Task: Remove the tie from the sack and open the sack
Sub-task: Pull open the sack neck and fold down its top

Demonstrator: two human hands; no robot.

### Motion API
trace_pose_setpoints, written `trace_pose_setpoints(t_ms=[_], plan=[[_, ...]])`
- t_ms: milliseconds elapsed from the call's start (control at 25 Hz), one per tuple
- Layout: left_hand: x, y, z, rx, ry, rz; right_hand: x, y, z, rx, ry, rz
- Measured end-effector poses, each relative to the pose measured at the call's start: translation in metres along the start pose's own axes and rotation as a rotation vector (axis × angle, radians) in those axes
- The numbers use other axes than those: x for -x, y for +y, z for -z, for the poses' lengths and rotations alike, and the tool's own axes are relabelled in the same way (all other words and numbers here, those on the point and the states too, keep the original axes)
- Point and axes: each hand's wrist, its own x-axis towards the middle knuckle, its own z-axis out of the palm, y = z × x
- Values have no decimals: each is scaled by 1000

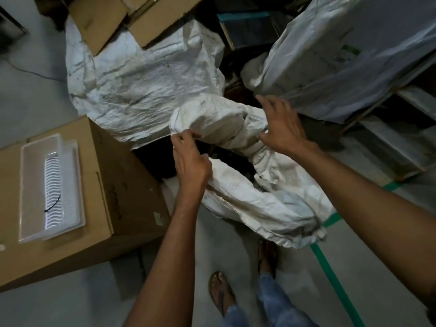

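A grey concrete floor (pixel 354 267) is crowded with cardboard boxes and white sacks. The sack (pixel 247 185) stands between the arms, its mouth rolled back and open. The left hand (pixel 191 159) pinches the rim's far edge; the right hand (pixel 280 128) rests spread-fingered on the rolled cloth. A black tie (pixel 53 204) lies in a clear tray (pixel 28 185) on the box (pixel 122 185).

The sack (pixel 247 185) mouth has a dark open gap in the middle, wide enough to reach into. A big box (pixel 99 185) stands close on its left. Another white sack (pixel 141 86) crowds in behind it, and a wrapped bundle (pixel 342 55) blocks the right. The floor (pixel 354 267) near the feet (pixel 221 291) is bare.
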Motion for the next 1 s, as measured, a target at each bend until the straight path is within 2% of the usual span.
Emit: trace_pose_setpoints(t_ms=[160,240,440,520,600,680,760,840,880,920,1000], plan=[[-11,-2,-3,141,-140,-62,-61,-19,-36,-51,-147,190],[-15,-11,1,199,-151,-100,-74,-24,-55,-80,-115,216],[-33,-27,16,83,-141,-160,-90,-13,-36,-73,397,145],[-48,-25,23,40,-125,-186,-91,-16,-14,-107,475,130],[-59,-12,30,97,-80,-124,-75,-35,2,-247,355,93],[-64,-2,36,157,-28,-55,-37,-51,12,-441,162,35],[-64,0,40,178,4,-17,25,-62,21,-567,-183,-19],[-63,-7,44,195,20,31,96,-65,19,-453,-443,12],[-63,-11,47,216,22,51,126,-66,13,-373,-456,23],[-59,-13,49,226,26,55,146,-67,3,-314,-388,18],[-41,-14,50,205,51,29,158,-69,-12,-256,-152,-41]])
